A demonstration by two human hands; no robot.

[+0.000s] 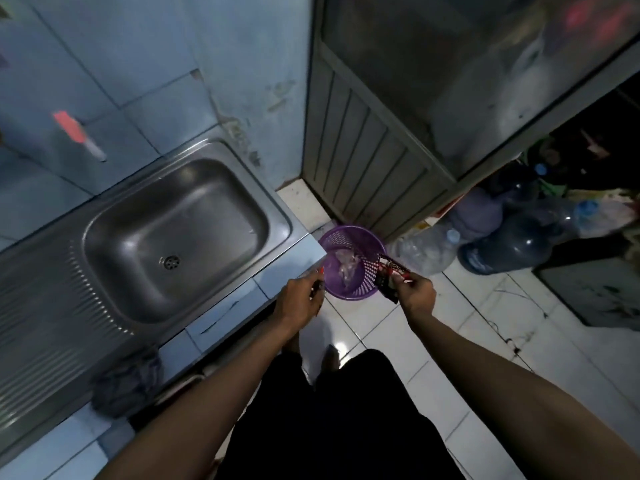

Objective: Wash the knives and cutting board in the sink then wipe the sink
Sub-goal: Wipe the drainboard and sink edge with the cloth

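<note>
The steel sink [211,150] is set in a blue-tiled counter at the left, and its basin holds nothing but the drain [169,262]. I see no knife or cutting board. My right hand [417,294] is shut on a crumpled red-and-black wrapper [388,277], which it holds over the rim of a purple plastic basket [346,232] on the floor. My left hand [300,301] is beside the counter's corner, fingers closed on a small dark thing [320,285] that I cannot identify. A dark cloth [126,384] lies bunched at the counter's front edge.
A tap with a red handle [74,129] sticks out of the tiled wall above the ribbed drainboard [38,306]. The basket holds clear plastic scraps. A grey door [363,168] stands behind it. Large blue water jugs [509,249] and bags crowd the white tiled floor at the right.
</note>
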